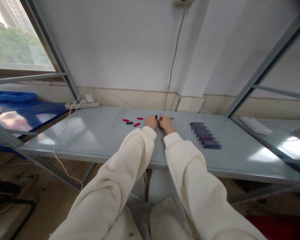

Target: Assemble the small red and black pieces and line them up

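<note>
My left hand (151, 122) is closed over the grey table, and a small black piece (156, 117) sticks up at its fingertips. My right hand (166, 124) is pinched just beside it, the fingertips of both nearly touching. What the right fingers hold is too small to make out. Left of my hands lie short red cylinders, among them one red cylinder (137, 124) nearest me and another red cylinder (125, 120) farther left. A black cylinder (129, 123) rests between them. Some tiny dark pieces (172, 118) lie just past my right hand.
A flat dark object (206, 136), blurred by pixels, lies to the right on the table (95, 133). A power strip (82, 105) with white cables stands at the back left. Metal frame posts rise at both sides, and a blue tray (12, 96) sits far left.
</note>
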Available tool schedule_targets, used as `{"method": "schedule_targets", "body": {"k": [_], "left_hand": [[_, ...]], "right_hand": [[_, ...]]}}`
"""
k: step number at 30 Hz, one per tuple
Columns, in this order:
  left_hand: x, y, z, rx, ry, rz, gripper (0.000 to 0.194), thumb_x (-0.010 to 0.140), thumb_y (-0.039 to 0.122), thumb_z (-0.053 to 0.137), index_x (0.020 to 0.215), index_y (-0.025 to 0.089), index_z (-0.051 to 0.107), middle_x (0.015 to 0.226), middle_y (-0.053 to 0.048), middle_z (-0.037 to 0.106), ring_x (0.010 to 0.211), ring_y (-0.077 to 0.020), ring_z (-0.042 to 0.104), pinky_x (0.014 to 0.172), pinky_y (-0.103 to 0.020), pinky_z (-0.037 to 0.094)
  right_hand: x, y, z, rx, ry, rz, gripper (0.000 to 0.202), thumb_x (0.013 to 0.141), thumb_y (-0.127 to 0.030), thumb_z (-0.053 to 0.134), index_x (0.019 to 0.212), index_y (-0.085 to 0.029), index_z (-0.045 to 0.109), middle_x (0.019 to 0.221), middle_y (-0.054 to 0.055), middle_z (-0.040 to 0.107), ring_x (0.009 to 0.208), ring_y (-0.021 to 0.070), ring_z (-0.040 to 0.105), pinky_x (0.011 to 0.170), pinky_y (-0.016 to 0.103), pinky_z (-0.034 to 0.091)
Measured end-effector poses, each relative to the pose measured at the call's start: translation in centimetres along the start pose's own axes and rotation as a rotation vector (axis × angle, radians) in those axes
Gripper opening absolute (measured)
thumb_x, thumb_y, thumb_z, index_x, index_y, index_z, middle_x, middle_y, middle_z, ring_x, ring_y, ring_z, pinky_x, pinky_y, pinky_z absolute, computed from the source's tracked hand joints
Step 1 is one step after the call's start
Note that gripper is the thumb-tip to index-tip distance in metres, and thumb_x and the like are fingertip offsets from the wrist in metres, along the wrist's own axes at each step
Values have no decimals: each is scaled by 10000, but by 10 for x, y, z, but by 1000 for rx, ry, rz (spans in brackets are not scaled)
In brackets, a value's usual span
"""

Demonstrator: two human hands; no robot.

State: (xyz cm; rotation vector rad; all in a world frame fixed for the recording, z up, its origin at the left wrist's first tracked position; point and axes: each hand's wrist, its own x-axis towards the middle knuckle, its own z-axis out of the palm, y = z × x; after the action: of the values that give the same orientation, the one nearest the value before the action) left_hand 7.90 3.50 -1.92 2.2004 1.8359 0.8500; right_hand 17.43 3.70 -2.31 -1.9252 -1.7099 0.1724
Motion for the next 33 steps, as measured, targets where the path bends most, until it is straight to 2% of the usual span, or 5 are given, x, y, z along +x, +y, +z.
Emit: {"method": "schedule_targets", "body": {"k": [7, 10, 13, 20, 33], "left_hand": [[-27, -17, -35, 116, 153, 277, 464, 746, 305, 508, 1141, 70, 436, 1186, -199, 460, 1131, -283, 392, 916, -403, 319], [-48, -45, -50, 240, 96, 325, 666, 743, 431, 473, 1285, 93, 284, 1371, -177, 244, 1263, -310, 192, 997, -464, 196], [-60, -74, -56, 344, 28, 282, 666, 783, 499, 344, 1317, 115, 242, 1404, -143, 180, 1294, -291, 111, 1022, -500, 95], [-55, -97, -63, 369, -10, 334, 637, 801, 503, 290, 1334, 160, 223, 1406, -109, 186, 1299, -241, 138, 1035, -485, 80], [-33, -120, -71, 231, -119, 603, 553, 818, 439, 336, 1280, 136, 321, 1367, -117, 292, 1266, -184, 252, 1020, -355, 234]], "right_hand": [[-20, -9, -13, -28, 76, -25, 348, 682, -80, 484, 1029, -57, 462, 946, 207, 571, 854, 248, 561, 704, 333, 419], [-33, -18, -12, 25, 146, -189, 269, 742, -89, 395, 1006, -81, 446, 943, 176, 548, 856, 220, 539, 726, 332, 403], [-41, -27, -3, 92, 69, -389, 202, 782, -142, 397, 971, -115, 462, 919, 119, 540, 837, 181, 523, 745, 306, 396], [-53, -40, 10, 108, -128, -723, 240, 817, -204, 438, 1038, -153, 516, 991, 81, 508, 916, 145, 493, 827, 281, 373], [-46, -52, 16, -16, -156, -852, 309, 826, -146, 405, 1103, -205, 531, 1013, 72, 465, 883, 141, 485, 776, 267, 392]]}}
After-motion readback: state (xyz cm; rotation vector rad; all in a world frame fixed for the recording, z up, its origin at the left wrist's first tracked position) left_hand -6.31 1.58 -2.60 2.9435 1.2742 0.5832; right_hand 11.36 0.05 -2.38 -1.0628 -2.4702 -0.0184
